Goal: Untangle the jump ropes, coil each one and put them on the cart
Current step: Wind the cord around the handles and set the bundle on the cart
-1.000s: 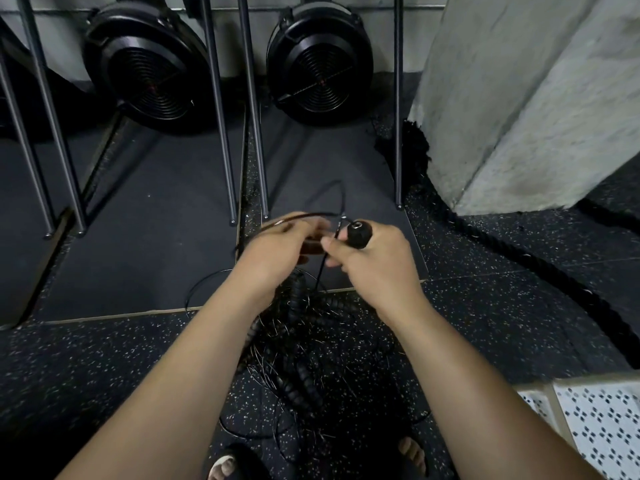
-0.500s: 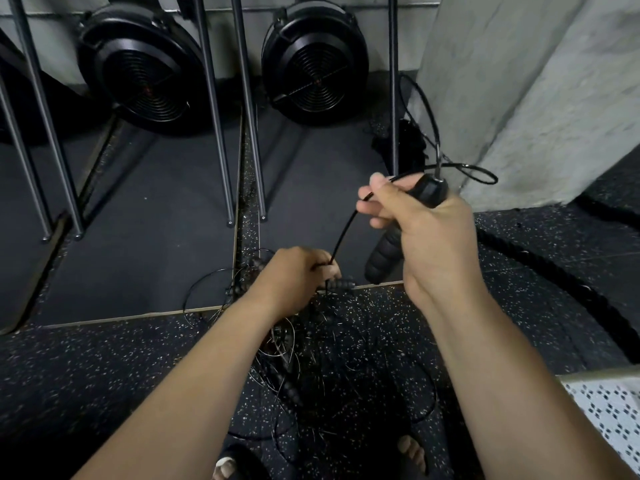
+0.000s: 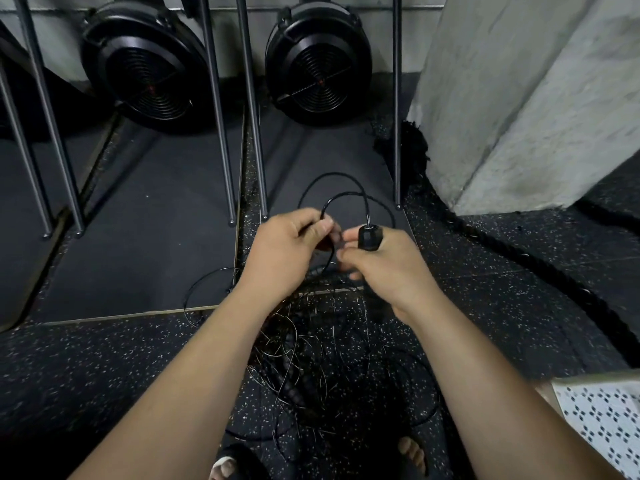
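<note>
A tangled pile of black jump ropes (image 3: pixel 311 368) with thin cables and ribbed handles lies on the speckled floor below my hands. My right hand (image 3: pixel 384 268) grips a black rope handle (image 3: pixel 370 237), held upright with its top end showing above my fingers. A thin black cable (image 3: pixel 346 195) arcs out of that handle in loops toward my left hand (image 3: pixel 287 251), which pinches it between thumb and fingers. The two hands are close together above the pile. The cart is not identifiable in view.
Two black fan-wheel machines (image 3: pixel 145 64) (image 3: pixel 318 60) stand at the back with slanted metal rails (image 3: pixel 221 112) reaching down to dark mats. A concrete pillar (image 3: pixel 519 98) rises at right, a thick battle rope (image 3: pixel 519 258) curving past it. White patterned surface (image 3: pixel 602 420) at lower right.
My right hand, raised to the right with the handle half a second ago, has come back down beside my left hand. My left hand rose from the pile, and cable loops now stand above both hands.
</note>
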A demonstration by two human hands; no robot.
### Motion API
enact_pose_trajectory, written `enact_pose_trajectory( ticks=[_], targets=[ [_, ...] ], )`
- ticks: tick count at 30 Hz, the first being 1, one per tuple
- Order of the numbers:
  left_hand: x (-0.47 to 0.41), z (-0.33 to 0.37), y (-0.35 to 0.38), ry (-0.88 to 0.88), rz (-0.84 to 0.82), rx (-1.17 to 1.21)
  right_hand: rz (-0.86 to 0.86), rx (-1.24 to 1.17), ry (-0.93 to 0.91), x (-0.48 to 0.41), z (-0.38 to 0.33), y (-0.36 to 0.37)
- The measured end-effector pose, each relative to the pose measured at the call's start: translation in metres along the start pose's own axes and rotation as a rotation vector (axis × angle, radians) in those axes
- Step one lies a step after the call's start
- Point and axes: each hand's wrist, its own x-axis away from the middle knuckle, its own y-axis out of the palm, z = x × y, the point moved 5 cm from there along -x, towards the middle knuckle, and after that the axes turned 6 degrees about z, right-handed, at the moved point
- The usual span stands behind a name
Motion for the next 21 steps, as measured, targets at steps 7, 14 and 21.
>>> enact_pose_trajectory(
  ticks=[7, 14, 21],
  targets=[
    [-0.002, 0.015, -0.012, -0.042, 0.072, 0.388, 0.061, 0.193, -0.154, 0.004, -0.006, 0.015],
    [0.000, -0.003, -0.003, -0.151, -0.058, 0.309, 0.051, -0.142, -0.118, 0.006, -0.014, 0.011],
    [0.007, -0.010, 0.022, -0.169, -0.316, 0.158, 0.102, -0.486, -0.099, 0.011, -0.035, -0.010]
  ],
)
